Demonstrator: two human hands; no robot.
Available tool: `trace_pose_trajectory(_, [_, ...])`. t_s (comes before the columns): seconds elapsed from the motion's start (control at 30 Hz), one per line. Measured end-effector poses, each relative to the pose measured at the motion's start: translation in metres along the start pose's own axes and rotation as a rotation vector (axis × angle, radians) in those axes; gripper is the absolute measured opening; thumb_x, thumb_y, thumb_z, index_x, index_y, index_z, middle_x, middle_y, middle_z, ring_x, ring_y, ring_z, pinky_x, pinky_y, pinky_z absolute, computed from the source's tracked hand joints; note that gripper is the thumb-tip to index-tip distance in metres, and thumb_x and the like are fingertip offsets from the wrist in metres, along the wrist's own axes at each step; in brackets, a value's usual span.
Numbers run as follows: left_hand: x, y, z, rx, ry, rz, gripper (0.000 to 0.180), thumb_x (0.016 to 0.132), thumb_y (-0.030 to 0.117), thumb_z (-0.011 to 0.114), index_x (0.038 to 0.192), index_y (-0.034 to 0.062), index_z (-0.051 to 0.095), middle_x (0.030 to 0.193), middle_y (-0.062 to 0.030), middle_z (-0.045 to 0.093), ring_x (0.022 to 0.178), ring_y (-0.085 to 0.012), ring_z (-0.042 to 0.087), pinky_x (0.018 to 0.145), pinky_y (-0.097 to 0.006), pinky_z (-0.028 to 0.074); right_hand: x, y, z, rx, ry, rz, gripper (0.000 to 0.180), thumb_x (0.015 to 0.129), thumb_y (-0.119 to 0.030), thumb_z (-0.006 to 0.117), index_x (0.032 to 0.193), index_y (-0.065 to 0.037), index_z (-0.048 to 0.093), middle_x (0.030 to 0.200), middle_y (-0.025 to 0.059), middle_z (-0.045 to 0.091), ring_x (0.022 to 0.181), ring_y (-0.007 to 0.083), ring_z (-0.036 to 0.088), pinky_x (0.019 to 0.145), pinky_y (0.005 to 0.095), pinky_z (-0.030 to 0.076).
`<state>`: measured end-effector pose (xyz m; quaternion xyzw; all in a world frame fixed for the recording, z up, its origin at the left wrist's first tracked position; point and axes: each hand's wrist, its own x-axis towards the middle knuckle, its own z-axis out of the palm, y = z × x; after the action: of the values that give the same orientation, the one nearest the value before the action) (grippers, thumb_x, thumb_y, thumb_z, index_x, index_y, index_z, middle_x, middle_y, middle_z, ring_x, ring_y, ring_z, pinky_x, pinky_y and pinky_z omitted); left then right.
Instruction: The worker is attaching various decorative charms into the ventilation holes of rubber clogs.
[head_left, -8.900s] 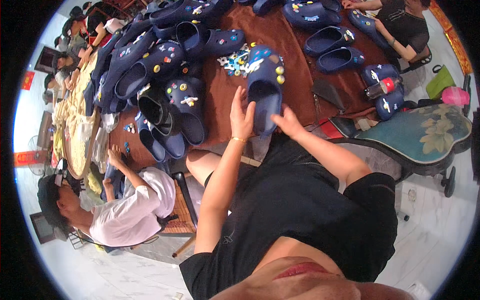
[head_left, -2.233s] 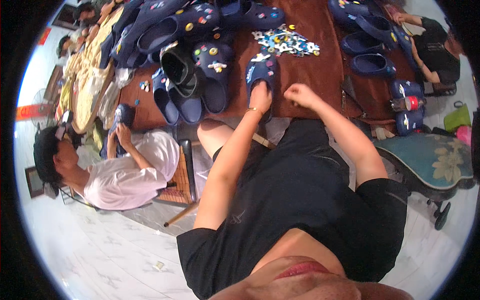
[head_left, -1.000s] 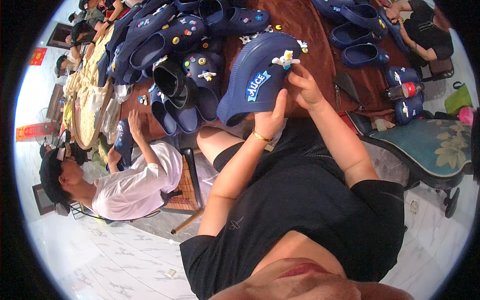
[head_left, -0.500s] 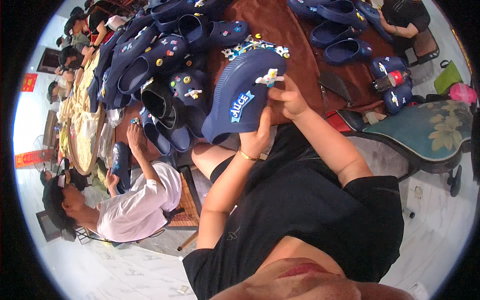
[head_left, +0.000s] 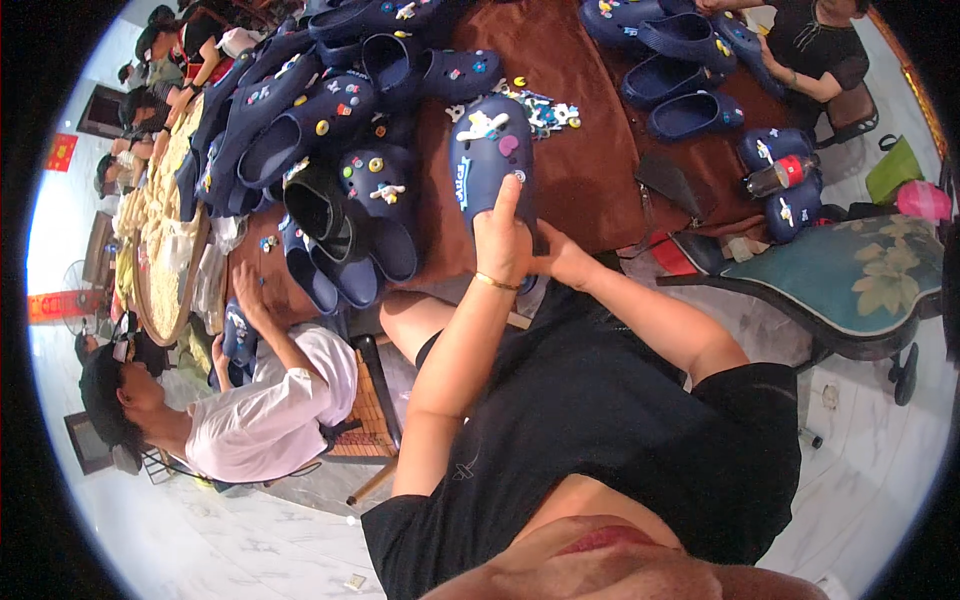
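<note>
Held upright over the brown-covered table is a navy clog (head_left: 484, 160), its toe pointing away from me. On its upper sit a white character charm, a purple heart and a blue-and-white name charm along the left side. My left hand (head_left: 504, 240) is closed round the clog, thumb lying on the upper near a small charm. Close against it, my right hand (head_left: 566, 260) is closed at the heel end; some of its fingers are hidden behind the clog and the left hand. Just beyond the toe lies a heap of loose charms (head_left: 550, 113) on the table.
Decorated navy clogs (head_left: 275, 145) pile up at the left, with a black clog (head_left: 315, 205) in front. More clogs (head_left: 695, 112) and a bottle (head_left: 778, 177) are at the right. A person in white (head_left: 270, 420) handles a clog at my left; another person (head_left: 825, 50) sits far right.
The clog has turned from its side to show its upper and toe, moving slightly left. My left thumb now lies on the upper; my right hand has moved down from its side to the heel end.
</note>
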<state>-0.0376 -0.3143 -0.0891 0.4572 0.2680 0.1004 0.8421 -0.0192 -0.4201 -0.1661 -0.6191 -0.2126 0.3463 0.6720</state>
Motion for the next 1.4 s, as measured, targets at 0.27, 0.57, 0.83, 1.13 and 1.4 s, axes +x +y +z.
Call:
trace_pose_trajectory(0.27, [-0.011,-0.005,0.018,0.325,-0.539,0.340,0.050,0.083,0.007,0.051,0.127,-0.0004,0.031,0.131,-0.0108,0.034,0.121,-0.0184,0.032,0.100,-0.029,0.024,0.051,-0.063,-0.060,0.032,0.473,-0.308,0.053,0.068,-0.020,0.066,0.112,0.001,0.045,0.106,0.0101,0.053,0.092,0.0188,0.052,0.084,0.0322,0.040])
trace_pose_trajectory(0.57, [-0.053,0.083,0.017,0.445,-0.750,0.363,0.037,0.086,0.024,0.045,0.112,-0.0019,0.049,0.116,-0.0125,0.050,0.108,-0.0200,0.046,0.092,-0.032,0.035,0.159,-0.162,-0.291,0.536,0.802,-0.168,0.032,0.070,-0.021,0.070,0.094,-0.006,0.055,0.091,0.0099,0.056,0.080,0.0257,0.055,0.060,0.0404,0.049])
trace_pose_trajectory(0.83, [-0.096,0.144,0.030,-0.044,-1.502,0.803,0.059,0.089,0.048,0.023,0.107,0.0017,0.055,0.110,-0.0293,0.048,0.105,-0.0431,0.041,0.086,-0.051,0.034,0.163,-0.134,-0.304,0.680,0.869,-0.178,0.035,0.078,-0.009,0.059,0.099,0.012,0.040,0.084,0.0208,0.049,0.065,0.0307,0.056,0.058,0.0394,0.053])
trace_pose_trajectory(1.13, [-0.115,0.166,0.057,0.201,-0.846,1.327,0.015,0.071,0.016,0.057,0.071,0.0004,0.057,0.086,-0.0164,0.057,0.082,-0.0306,0.054,0.071,-0.034,0.046,0.170,-0.107,-0.237,0.219,0.664,-0.016,0.025,0.079,-0.007,0.054,0.101,0.003,0.050,0.085,0.0092,0.055,0.072,0.0176,0.058,0.058,0.0282,0.049])
trace_pose_trajectory(1.4, [-0.029,0.114,0.046,0.928,-0.859,1.131,0.017,0.065,0.010,0.064,0.082,0.0073,0.059,0.111,-0.0109,0.052,0.110,-0.0315,0.044,0.086,-0.040,0.038,0.217,-0.072,-0.195,-0.039,0.421,0.087,0.024,0.077,-0.010,0.057,0.100,-0.003,0.054,0.083,0.0047,0.059,0.065,0.0124,0.057,0.054,0.0216,0.047])
